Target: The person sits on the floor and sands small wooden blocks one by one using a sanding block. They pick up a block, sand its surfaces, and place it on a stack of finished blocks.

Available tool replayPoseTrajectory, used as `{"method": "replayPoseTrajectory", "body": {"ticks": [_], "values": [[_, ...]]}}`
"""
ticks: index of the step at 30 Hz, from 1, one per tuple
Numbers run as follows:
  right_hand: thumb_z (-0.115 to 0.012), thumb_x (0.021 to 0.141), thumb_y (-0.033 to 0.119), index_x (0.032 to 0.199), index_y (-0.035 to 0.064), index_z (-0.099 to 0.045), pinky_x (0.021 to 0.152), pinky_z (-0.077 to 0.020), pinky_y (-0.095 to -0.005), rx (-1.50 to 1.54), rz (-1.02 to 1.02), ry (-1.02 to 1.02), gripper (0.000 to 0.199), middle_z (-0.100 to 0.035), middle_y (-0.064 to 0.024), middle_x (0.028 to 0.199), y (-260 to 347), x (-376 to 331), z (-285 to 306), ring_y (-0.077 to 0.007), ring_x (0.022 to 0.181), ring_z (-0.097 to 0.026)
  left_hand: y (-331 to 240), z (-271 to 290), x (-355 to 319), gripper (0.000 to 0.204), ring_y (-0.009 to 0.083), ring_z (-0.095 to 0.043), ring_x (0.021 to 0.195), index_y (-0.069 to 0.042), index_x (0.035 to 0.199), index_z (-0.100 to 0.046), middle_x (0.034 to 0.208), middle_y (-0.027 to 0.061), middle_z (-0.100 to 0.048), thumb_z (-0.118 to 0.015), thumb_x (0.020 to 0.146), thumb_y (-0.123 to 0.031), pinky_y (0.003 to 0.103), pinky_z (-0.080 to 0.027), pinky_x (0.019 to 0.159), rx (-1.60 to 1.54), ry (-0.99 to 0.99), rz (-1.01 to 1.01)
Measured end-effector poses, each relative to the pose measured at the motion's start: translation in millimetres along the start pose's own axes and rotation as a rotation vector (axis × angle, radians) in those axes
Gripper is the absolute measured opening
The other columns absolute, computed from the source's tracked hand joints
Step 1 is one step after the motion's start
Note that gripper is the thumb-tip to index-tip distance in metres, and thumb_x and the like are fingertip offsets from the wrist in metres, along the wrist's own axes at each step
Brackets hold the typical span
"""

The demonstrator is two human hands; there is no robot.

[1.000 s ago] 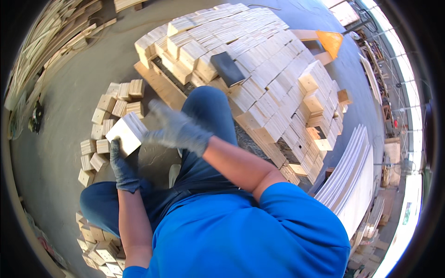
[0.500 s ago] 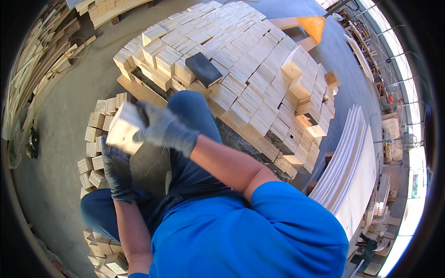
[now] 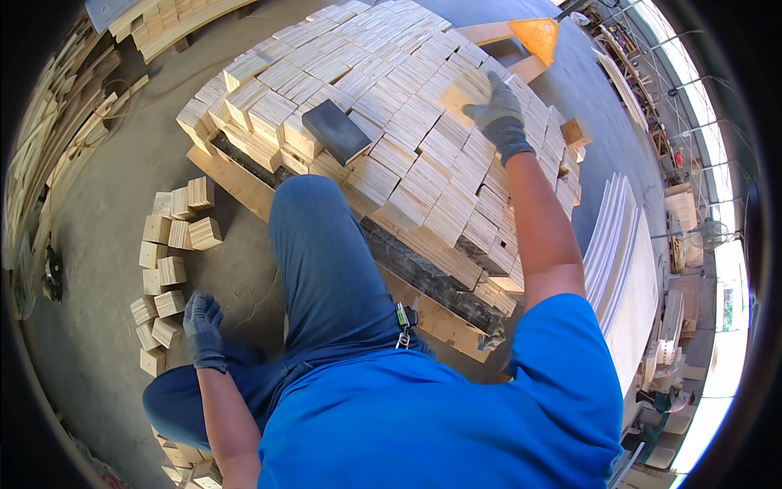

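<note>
My right hand (image 3: 498, 120), in a grey glove, reaches out over the big stack of wooden blocks (image 3: 423, 183). Between its thumb and fingers is a pale wooden block (image 3: 466, 92), blurred, just above the stack's top layer or touching it; I cannot tell which. Down by my bent left knee, my left hand (image 3: 204, 328), gloved too, has loosely curved fingers with nothing in them. Closest to it are loose wooden blocks (image 3: 169, 303) standing in a curved double row on the floor. A dark rectangular block (image 3: 336, 132) lies on the near left part of the stack.
The stack rests on a wooden pallet (image 3: 436, 318), with a yellow pallet jack (image 3: 535, 42) beyond it. Large pale sheets (image 3: 626, 277) lean at the right. Long strips of timber (image 3: 57, 122) lie along the far left. More blocks (image 3: 186, 456) sit behind my left leg.
My right hand has carried the block from beside the floor row up and right over the stack. My left hand has come off the block and dropped beside the row.
</note>
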State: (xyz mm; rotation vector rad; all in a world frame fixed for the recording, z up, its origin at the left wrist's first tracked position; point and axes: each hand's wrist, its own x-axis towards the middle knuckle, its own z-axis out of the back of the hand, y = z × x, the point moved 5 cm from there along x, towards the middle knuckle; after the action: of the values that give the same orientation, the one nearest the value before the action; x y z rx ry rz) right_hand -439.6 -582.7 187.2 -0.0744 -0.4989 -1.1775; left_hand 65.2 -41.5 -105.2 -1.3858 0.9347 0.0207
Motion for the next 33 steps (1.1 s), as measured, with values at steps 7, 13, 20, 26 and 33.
{"method": "replayPoseTrajectory", "body": {"ticks": [7,13,20,26,33], "values": [[-0.091,0.071,0.026,0.143,-0.0003,-0.056,0.106,-0.0507,-0.0447,-0.111,-0.167,0.116,0.084,-0.068,-0.0276,0.129,-113.1,-5.6,-28.4,-0.0416,0.123,-0.064,22.7,24.8,10.2,0.046,0.0236,-0.067,0.098,-0.009,0.141,-0.057,0.118,0.0101,-0.068,-0.066,0.104,-0.034,0.037,-0.054,0.081,0.15,0.033,0.062],[-0.091,0.072,0.026,0.15,0.0059,-0.053,0.111,-0.0476,-0.0419,-0.093,-0.241,0.177,0.09,-0.064,-0.0226,0.139,-145.3,-13.7,-44.9,-0.0382,0.13,-0.06,15.8,11.9,-2.8,0.033,0.01,-0.064,0.079,-0.009,0.127,-0.065,0.1,0.0008,-0.069,-0.072,0.101,-0.027,0.025,-0.049,0.066,0.228,-0.012,0.096],[-0.089,0.073,0.031,0.151,0.0087,-0.052,0.119,-0.0404,-0.0393,-0.224,-0.251,0.349,0.089,-0.054,-0.0169,0.154,-181.2,-18.2,-48.9,-0.0339,0.141,-0.052,29.3,4.4,3.8,0.039,0.0093,-0.061,0.077,-0.006,0.133,-0.064,0.1,0.0005,-0.068,-0.075,0.099,-0.022,0.025,-0.047,0.063,0.316,0.034,0.136],[-0.086,0.077,0.039,0.153,0.0228,-0.051,0.119,-0.0333,-0.0553,-0.495,-0.217,0.293,0.085,-0.046,-0.0082,0.161,-138.9,-25.0,-42.9,-0.0301,0.148,-0.042,45.4,6.8,14.8,0.042,0.008,-0.055,0.065,-0.003,0.137,-0.058,0.089,-0.0002,-0.063,-0.072,0.1,-0.015,0.022,-0.042,0.053,0.397,0.016,0.134],[-0.078,0.085,0.035,0.157,0.0302,-0.046,0.121,-0.0286,-0.0588,-0.609,-0.02,0.242,0.079,-0.039,-0.0074,0.165,-94.6,-35.9,-73.8,-0.0339,0.151,-0.037,52.6,8.5,25.5,0.049,0.0092,-0.056,0.066,-0.001,0.141,-0.055,0.089,0.0003,-0.063,-0.073,0.098,-0.017,0.023,-0.043,0.054,0.463,0.055,0.102]]}}
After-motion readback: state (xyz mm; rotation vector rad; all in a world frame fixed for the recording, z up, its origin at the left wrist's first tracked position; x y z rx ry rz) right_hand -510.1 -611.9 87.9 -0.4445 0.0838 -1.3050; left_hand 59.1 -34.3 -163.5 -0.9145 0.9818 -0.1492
